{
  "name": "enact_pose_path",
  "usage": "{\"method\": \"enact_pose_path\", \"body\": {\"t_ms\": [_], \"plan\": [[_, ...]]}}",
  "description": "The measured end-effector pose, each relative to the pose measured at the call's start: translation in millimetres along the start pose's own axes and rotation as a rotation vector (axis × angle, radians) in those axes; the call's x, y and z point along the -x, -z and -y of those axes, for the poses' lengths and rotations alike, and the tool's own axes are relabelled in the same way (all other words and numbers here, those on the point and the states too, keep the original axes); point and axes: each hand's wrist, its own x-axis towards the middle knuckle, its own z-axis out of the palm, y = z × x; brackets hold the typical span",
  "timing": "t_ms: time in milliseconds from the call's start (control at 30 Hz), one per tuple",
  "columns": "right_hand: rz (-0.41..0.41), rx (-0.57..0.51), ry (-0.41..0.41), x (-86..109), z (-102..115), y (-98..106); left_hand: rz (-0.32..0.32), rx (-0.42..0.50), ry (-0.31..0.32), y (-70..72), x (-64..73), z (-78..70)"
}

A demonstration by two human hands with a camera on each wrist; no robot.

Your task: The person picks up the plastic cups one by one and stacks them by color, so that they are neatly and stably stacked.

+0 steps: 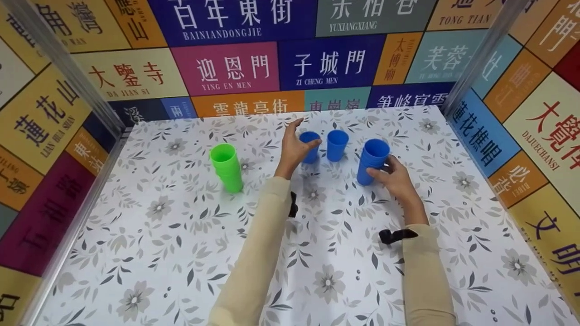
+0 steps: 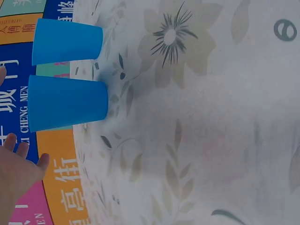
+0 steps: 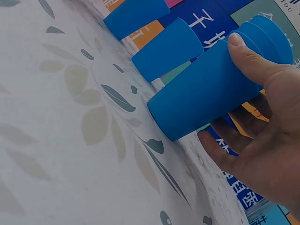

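Observation:
On the table, my left hand [image 1: 293, 148] is beside the leftmost blue cup [image 1: 311, 156], fingers spread and thumb stretched across in front of its rim. In the left wrist view that hand [image 2: 18, 173] holds nothing, and a small gap shows between its fingers and the nearer cup [image 2: 68, 104]. Another single blue cup [image 1: 336, 147] stands upright just to the right. Farther right, my right hand [image 1: 399, 182] grips a stack of nested blue cups [image 1: 368, 170]. Seen from the right wrist, the thumb presses one side of this stack [image 3: 201, 91] while the fingers reach around the other.
A stack of nested green cups [image 1: 230, 171] stands to the left of my left hand, leaning slightly in view. The flower-patterned tabletop [image 1: 181, 253] is bordered by walls [image 1: 226, 68] of colourful printed signs at the back and both sides.

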Motion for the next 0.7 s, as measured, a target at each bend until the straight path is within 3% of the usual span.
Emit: {"method": "enact_pose_path", "body": {"t_ms": [400,700], "plan": [[-0.019,0.002,0.03,-2.7,-2,-2,0.006,0.152,0.153,-4.8,0.2,14.8],[-0.011,-0.011,0.035,-1.7,-4,-1,0.054,0.157,0.223,-12.3,0.0,12.4]]}}
